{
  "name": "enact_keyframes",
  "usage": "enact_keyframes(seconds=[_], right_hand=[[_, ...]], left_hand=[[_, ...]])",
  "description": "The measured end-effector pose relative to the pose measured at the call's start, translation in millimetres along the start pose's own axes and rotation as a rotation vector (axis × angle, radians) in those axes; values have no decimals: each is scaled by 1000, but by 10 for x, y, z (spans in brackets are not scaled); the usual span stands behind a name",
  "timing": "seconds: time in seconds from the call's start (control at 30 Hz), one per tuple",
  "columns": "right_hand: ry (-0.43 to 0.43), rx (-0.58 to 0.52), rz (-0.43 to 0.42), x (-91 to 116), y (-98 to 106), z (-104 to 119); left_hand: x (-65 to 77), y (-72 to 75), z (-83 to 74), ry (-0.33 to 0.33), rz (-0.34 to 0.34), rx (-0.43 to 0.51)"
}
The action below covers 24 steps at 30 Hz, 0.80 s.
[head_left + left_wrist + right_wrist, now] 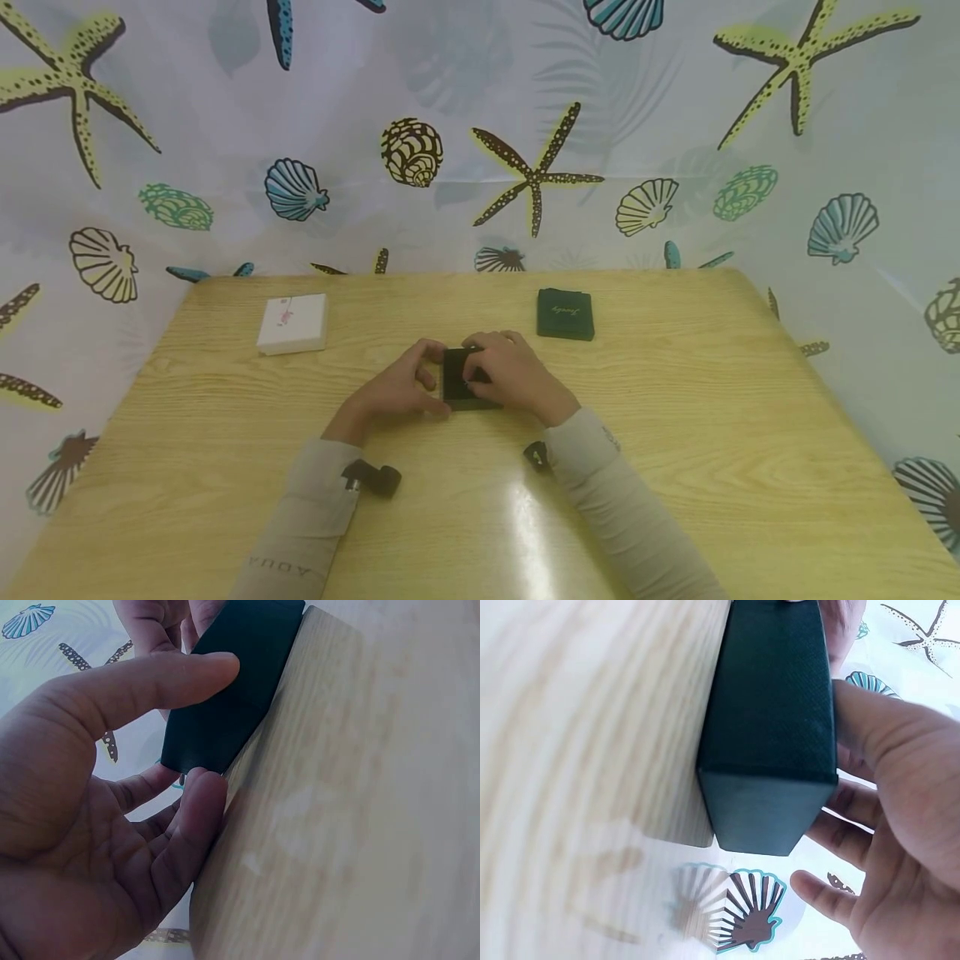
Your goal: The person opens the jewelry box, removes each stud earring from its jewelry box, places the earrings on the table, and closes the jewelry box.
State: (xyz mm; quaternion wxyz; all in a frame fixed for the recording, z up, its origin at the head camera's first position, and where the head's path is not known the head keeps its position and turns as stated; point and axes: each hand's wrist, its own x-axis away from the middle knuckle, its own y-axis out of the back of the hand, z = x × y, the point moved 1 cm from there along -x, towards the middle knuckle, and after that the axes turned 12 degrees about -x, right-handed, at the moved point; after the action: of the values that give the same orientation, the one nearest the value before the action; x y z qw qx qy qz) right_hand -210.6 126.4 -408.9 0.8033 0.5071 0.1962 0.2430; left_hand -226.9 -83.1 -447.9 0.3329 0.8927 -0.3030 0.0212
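A dark green box (456,379) with a black top face lies on the table between both hands. My left hand (405,385) grips it from the left, thumb on its near side and fingers round the left end. In the left wrist view, the left thumb (214,675) lies along the green side. My right hand (513,375) bends over the right part of the box, with fingertips at the black surface. A tiny bright spot shows by those fingertips, too small to identify. In the right wrist view, the box's green side (772,697) hides the right fingertips.
A green lid-like square piece (566,315) with gold lettering lies at the back right. A white box (293,323) with a pink print stands at the back left. A curtain (450,75) patterned with shells and starfish hangs behind the wooden table (697,400).
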Motion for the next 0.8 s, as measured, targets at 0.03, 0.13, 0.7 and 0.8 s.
enact_keyframes(seconds=[0.03, 0.13, 0.7, 0.8], right_hand=[[-1, -3, 1, 1, 2, 0], [-2, -3, 1, 0, 9, -3], [-5, -34, -3, -14, 27, -70], [10, -44, -19, -11, 51, -108]], left_hand=[[-2, -1, 3, 1, 0, 0], [-9, -3, 16, 5, 1, 4], [-8, -2, 8, -3, -5, -12], [-6, -3, 7, -1, -4, -14]])
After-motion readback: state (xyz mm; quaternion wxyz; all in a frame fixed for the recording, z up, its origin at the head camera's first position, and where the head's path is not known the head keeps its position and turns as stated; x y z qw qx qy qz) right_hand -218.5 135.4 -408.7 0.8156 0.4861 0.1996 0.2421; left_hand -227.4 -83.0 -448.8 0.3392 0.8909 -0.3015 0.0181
